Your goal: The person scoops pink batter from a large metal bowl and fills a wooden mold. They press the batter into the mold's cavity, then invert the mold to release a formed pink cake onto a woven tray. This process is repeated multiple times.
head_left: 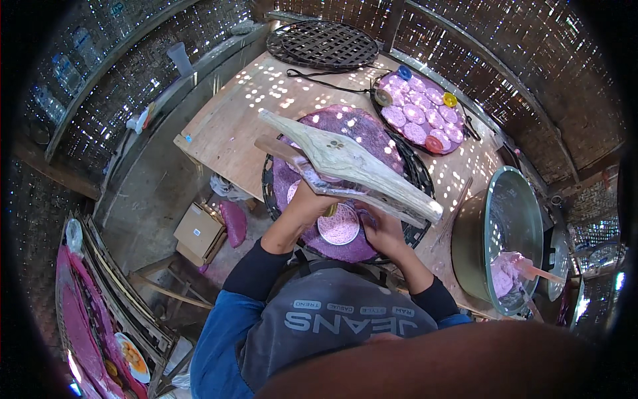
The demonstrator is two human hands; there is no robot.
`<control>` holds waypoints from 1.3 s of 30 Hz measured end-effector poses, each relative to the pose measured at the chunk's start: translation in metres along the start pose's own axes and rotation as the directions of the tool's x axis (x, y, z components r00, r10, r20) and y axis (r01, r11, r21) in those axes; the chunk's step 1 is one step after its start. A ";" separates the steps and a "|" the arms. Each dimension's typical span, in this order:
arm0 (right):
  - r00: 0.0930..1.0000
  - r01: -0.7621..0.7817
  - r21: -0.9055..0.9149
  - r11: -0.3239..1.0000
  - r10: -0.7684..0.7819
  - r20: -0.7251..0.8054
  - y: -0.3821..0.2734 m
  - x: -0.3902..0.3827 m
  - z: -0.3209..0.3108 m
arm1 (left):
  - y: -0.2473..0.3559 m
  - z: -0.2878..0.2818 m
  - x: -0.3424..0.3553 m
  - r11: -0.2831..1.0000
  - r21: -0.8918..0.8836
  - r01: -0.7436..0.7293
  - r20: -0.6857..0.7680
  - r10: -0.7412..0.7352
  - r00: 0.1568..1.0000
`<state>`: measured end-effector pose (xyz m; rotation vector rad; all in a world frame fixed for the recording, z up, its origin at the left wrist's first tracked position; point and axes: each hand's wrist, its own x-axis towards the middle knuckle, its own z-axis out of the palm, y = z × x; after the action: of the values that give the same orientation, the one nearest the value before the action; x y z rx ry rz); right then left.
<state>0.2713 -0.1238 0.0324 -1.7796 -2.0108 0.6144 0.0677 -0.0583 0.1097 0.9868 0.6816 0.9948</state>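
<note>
Pale wooden tool (pixel 342 154), one, partly covering the fingers, one pink disc (pixel 337 226) between left hand (pixel 311 201) and right hand (pixel 385 233), fingers bent, half hidden, cannot tell whether grasping, one pot (pixel 473 246) to their right

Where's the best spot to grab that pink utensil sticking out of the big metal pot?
Probably the handle's free end, coming from the person's right: it's slim and juts past the pot's rim, away from the pink dough.

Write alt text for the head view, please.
A person's left hand and right hand are partly under a wooden tool above a purple sheet on a tray. Pink discs lie beyond, and a pot at right holds pink mixture.
</note>
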 end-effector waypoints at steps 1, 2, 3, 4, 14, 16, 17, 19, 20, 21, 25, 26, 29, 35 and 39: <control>1.000 0.009 0.012 1.000 -0.009 -0.018 -0.005 -0.001 -0.003 | 0.000 -0.001 0.000 1.000 0.002 0.006 -0.003 -0.006 1.000; 0.999 0.018 0.024 1.000 -0.017 -0.036 -0.011 -0.002 -0.007 | -0.002 -0.002 0.000 1.000 0.005 0.006 -0.004 -0.006 1.000; 0.998 0.026 0.035 0.999 -0.024 -0.055 -0.016 -0.003 -0.011 | -0.004 -0.003 0.001 1.000 0.006 0.005 -0.004 -0.005 1.000; 0.993 0.083 0.054 0.995 -0.078 -0.093 -0.020 -0.005 -0.015 | -0.005 -0.004 0.002 1.000 0.008 0.004 -0.004 -0.004 1.000; 0.980 0.120 0.022 0.992 -0.115 -0.163 -0.023 -0.005 -0.012 | -0.003 0.001 0.001 0.997 -0.028 -0.078 0.003 0.078 0.997; 0.990 0.088 0.064 0.994 -0.080 -0.119 -0.028 -0.004 -0.015 | -0.005 -0.002 0.002 0.997 -0.023 -0.067 0.002 0.067 0.998; 0.990 0.093 0.056 0.994 -0.086 -0.113 -0.033 -0.003 -0.019 | -0.006 -0.002 0.002 0.997 -0.020 -0.078 -0.003 0.078 0.997; 0.989 0.119 0.106 0.987 -0.108 -0.102 -0.036 -0.003 -0.021 | -0.008 -0.003 0.002 0.995 -0.014 -0.100 -0.011 0.100 0.995; 0.987 0.141 0.163 0.976 -0.126 -0.098 -0.034 -0.003 -0.020 | -0.007 -0.003 0.002 0.996 -0.014 -0.093 -0.011 0.092 0.996; 0.985 0.160 0.221 0.962 -0.142 -0.093 -0.031 -0.003 -0.018 | -0.005 -0.003 0.001 0.997 -0.014 -0.082 -0.011 0.082 0.997; 0.941 0.229 -0.077 0.970 -0.241 -0.240 -0.023 -0.001 -0.011 | -0.003 -0.003 0.001 0.995 0.029 -0.096 -0.017 0.097 0.995; 0.937 0.233 -0.108 0.966 -0.253 -0.242 -0.025 -0.001 -0.013 | -0.003 -0.003 0.001 0.995 0.013 -0.102 -0.020 0.103 0.995; 0.943 0.221 -0.100 0.970 -0.239 -0.231 -0.028 -0.004 -0.016 | -0.003 -0.003 0.000 0.994 -0.009 -0.109 -0.023 0.108 0.994; 0.968 0.206 0.067 0.976 -0.194 -0.161 -0.016 -0.009 -0.015 | -0.002 -0.004 0.000 0.996 -0.010 -0.093 -0.002 0.093 0.996; 0.970 0.200 0.033 0.979 -0.193 -0.145 -0.019 -0.009 -0.014 | -0.001 -0.004 0.001 0.999 -0.007 -0.031 -0.010 0.031 0.999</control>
<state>0.2647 -0.1339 0.0547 -1.5277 -2.0255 0.4567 0.0648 -0.0566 0.1067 0.9891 0.6717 1.0291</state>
